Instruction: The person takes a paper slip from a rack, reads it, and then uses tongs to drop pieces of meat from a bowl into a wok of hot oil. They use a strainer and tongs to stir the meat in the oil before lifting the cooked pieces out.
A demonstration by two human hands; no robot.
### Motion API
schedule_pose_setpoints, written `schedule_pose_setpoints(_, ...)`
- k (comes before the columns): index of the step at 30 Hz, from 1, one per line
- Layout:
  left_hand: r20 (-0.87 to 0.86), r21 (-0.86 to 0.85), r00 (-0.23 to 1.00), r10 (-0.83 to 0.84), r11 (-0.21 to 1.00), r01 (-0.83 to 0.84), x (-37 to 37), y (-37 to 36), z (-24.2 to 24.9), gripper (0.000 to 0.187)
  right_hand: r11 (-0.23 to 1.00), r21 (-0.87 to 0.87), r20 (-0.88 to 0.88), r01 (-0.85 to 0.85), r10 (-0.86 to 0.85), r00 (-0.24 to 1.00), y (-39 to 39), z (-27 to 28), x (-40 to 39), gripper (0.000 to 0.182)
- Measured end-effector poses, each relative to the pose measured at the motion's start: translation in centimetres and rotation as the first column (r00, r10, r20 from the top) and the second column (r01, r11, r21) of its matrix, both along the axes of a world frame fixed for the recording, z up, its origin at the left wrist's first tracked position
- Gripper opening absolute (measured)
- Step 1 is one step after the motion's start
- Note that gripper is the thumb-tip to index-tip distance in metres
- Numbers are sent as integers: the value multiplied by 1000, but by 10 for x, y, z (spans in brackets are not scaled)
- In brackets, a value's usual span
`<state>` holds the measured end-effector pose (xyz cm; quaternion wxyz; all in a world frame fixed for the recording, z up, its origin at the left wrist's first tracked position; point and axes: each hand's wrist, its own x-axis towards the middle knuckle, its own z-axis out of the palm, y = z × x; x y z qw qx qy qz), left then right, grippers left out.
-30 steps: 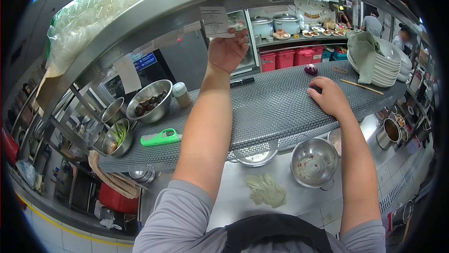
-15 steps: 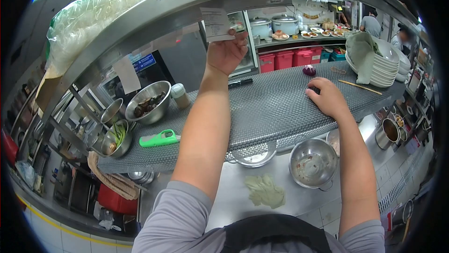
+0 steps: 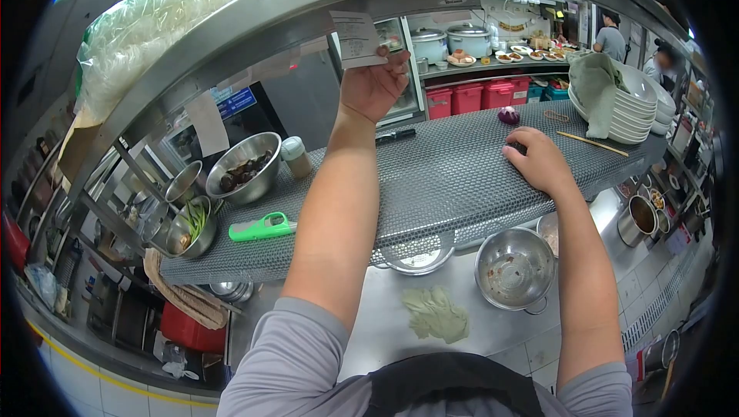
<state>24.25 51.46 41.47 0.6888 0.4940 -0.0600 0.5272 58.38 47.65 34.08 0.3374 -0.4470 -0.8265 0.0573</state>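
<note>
A printed paper slip (image 3: 357, 38) hangs at the overhead steel rail, and my left hand (image 3: 375, 86) is raised to it, thumb and fingers pinching its lower right edge. My right hand (image 3: 539, 159) rests on the dark textured mat (image 3: 439, 178) of the shelf with its fingers curled. A dark patch shows between thumb and forefinger; whether it is an object or the mat I cannot make out. Behind that hand lies a cut purple onion (image 3: 509, 115). A black marker (image 3: 396, 137) lies just right of my left forearm.
To the left are a green-handled lighter (image 3: 262, 227), a shaker jar (image 3: 295, 157) and steel bowls (image 3: 245, 169) with food. Stacked white bowls (image 3: 627, 109) under a cloth and a wooden stick (image 3: 592, 144) are at right. Below sit a steel bowl (image 3: 514, 269) and a green cloth (image 3: 435, 314).
The paper slip is tilted slightly differently, its print facing me more clearly. Both hands have stayed in place.
</note>
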Motion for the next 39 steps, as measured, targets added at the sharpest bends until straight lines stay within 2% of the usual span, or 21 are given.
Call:
schedule_pose_setpoints(26, -8, 28, 999, -49, 998, 49, 0, 2, -1, 30, 1000, 0, -8, 11, -11, 1000, -2, 0, -1, 30)
schedule_pose_setpoints(39, -54, 13, 999, 0, 1000, 0, 4, -2, 1, 31, 1000, 17, 5, -4, 4, 1000, 1, -1, 0, 30)
